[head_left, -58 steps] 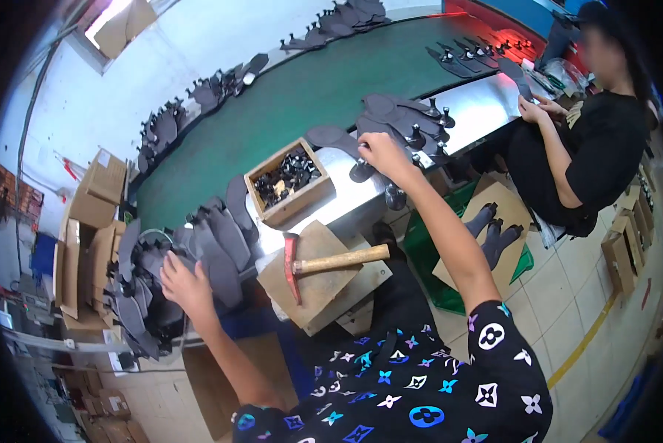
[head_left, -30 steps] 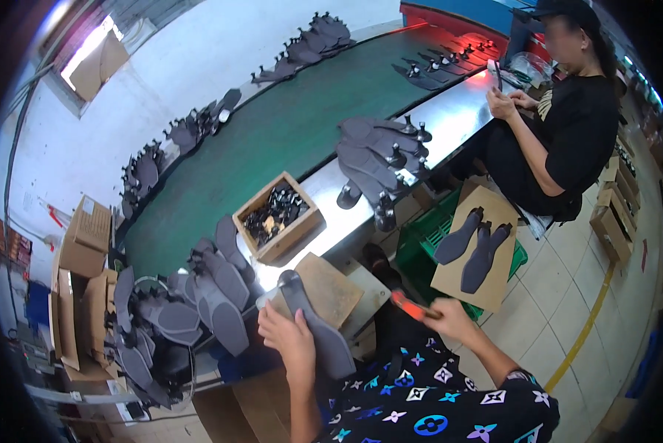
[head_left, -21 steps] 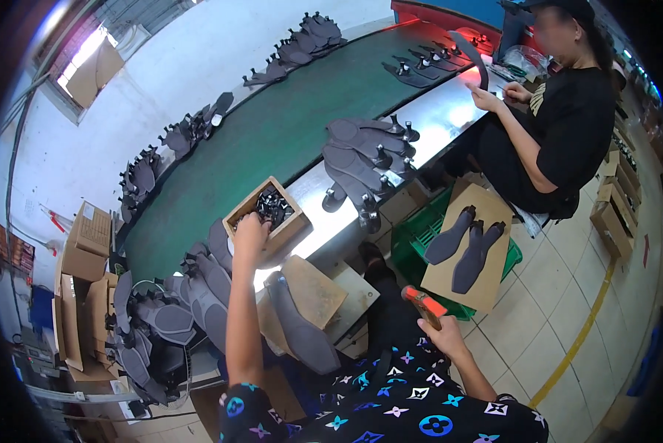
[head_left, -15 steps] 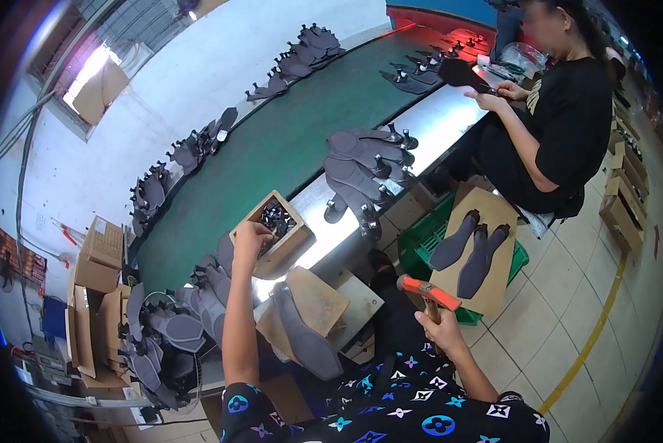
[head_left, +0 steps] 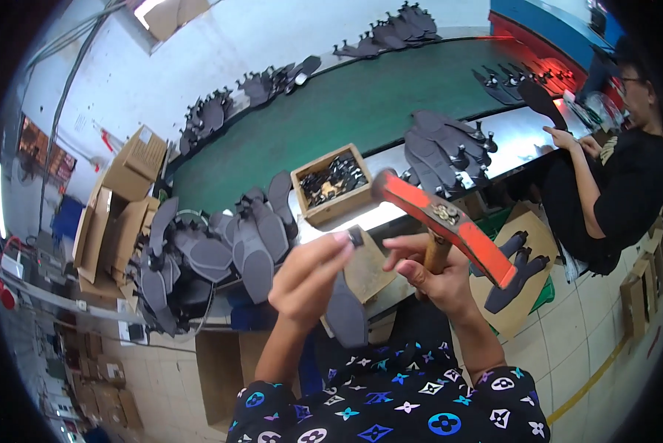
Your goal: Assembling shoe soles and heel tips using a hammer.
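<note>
One small dark piece [head_left: 356, 236], squarish and too small to tell apart further, sits pinched between the fingertips of the left hand [head_left: 309, 277], raised in front of the person's chest. Just to its right, the right hand [head_left: 431, 277] is clenched around the wooden handle of a hammer [head_left: 449, 225]; the hammer's red metal head runs slantwise from upper left to lower right above the fist, with a worn brassy spot at its middle. The two hands are near each other but not touching.

Below the hands lies a dark grey shoe sole [head_left: 345, 314], resting on a tan cardboard-coloured work block [head_left: 368, 269] at the edge of the bench. Behind that stands an open wooden box [head_left: 331, 184] filled with small dark parts. To the left of the box, a heap of grey soles with heels [head_left: 221, 251] spreads over the bench end, and beyond them stand brown cardboard boxes [head_left: 125, 199].

Further back runs a long green conveyor belt [head_left: 361, 111], with groups of dark soles along its far edge and another cluster of soles [head_left: 442, 144] on the near side. At the right, a second person in a black shirt [head_left: 619, 184] sits at the belt, one hand on a sole. Two dark soles lie on a cardboard sheet [head_left: 520, 269] on the tiled floor.
</note>
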The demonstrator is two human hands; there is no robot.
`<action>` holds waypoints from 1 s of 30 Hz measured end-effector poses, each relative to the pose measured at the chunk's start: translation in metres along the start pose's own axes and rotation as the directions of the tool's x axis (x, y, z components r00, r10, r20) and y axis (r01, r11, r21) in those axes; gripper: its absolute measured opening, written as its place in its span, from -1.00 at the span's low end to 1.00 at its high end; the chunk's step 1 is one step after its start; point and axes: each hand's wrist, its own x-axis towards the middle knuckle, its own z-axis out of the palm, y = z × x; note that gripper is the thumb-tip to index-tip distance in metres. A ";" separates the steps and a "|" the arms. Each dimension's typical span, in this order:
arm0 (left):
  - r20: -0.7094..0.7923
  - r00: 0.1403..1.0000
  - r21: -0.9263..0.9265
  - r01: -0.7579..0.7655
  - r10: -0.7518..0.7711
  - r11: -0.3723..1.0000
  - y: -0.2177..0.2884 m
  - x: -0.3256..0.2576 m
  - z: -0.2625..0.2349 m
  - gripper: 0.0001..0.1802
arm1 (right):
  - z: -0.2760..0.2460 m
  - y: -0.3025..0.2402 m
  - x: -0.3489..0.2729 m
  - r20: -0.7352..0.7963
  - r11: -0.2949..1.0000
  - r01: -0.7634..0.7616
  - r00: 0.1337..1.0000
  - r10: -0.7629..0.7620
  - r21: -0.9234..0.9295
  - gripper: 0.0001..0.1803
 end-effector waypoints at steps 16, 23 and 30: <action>0.079 0.807 -0.071 0.590 -0.585 0.805 -0.038 -0.060 -0.016 -0.55 | 0.051 0.015 0.010 0.141 0.990 -0.113 0.982 0.125 -0.089 -0.79; 0.333 0.631 -0.080 0.760 -0.701 0.645 -0.097 -0.133 0.020 -0.60 | 0.038 0.079 0.043 0.103 0.944 -0.143 0.978 0.181 -0.296 -0.68; 0.275 0.627 -0.242 0.779 -0.729 0.578 -0.074 -0.139 0.019 -0.69 | 0.025 0.122 0.052 0.142 0.913 -0.225 0.948 0.286 -0.341 -0.77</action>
